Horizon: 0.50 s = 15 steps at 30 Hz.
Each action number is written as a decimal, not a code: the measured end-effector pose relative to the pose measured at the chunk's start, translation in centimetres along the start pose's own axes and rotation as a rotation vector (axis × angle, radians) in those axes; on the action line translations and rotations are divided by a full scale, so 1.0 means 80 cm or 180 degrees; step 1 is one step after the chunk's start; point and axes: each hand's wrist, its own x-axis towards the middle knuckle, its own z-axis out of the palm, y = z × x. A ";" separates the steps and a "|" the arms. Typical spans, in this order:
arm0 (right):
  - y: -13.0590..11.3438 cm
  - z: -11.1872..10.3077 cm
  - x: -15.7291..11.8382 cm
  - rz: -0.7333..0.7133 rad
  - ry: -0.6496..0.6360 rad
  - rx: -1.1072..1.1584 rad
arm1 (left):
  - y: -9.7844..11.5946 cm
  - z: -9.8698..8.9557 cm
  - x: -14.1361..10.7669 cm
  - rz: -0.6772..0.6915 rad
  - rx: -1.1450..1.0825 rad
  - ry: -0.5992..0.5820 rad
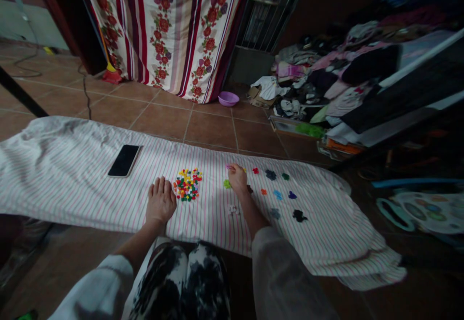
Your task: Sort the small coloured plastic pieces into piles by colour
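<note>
My left hand (pixel 161 201) lies flat on the striped cloth (pixel 145 141), fingers stretched out and holding nothing. Just right of its fingertips is a mixed pile of small coloured pieces (pixel 187 184) in red, yellow, green, orange and white. My right hand (pixel 238 177) is closed in a pinch low over the cloth. A bit of pink (pixel 228 167) shows at its fingertips; whether it is held or lies on the cloth I cannot tell. Close by are small piles sorted by colour: lime green (pixel 227 183), white (pixel 234 210), red (pixel 255 170), orange (pixel 264 192), light blue (pixel 278 195) and black (pixel 299 215).
A dark-screened phone (pixel 124 161) lies on the cloth to the left. Beyond the cloth's far edge, a purple bowl (pixel 228 99) sits on the tiled floor before a floral curtain (pixel 170 30). Heaped clothes (pixel 326 68) fill the back right.
</note>
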 end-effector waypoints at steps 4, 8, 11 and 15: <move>-0.038 0.009 -0.020 -0.0211 -0.0265 0.0259 | 0.001 -0.002 0.001 0.0006 -0.0017 -0.0027; -0.073 0.021 -0.047 -0.0574 -0.0916 0.0316 | 0.000 -0.003 0.000 0.0009 -0.0045 0.0028; -0.087 0.028 -0.063 -0.0817 -0.1232 0.0181 | 0.000 -0.002 0.000 0.0028 -0.0067 0.0057; -0.098 0.035 -0.076 -0.1003 -0.1444 -0.0049 | 0.000 -0.001 0.000 0.0027 -0.0055 0.0074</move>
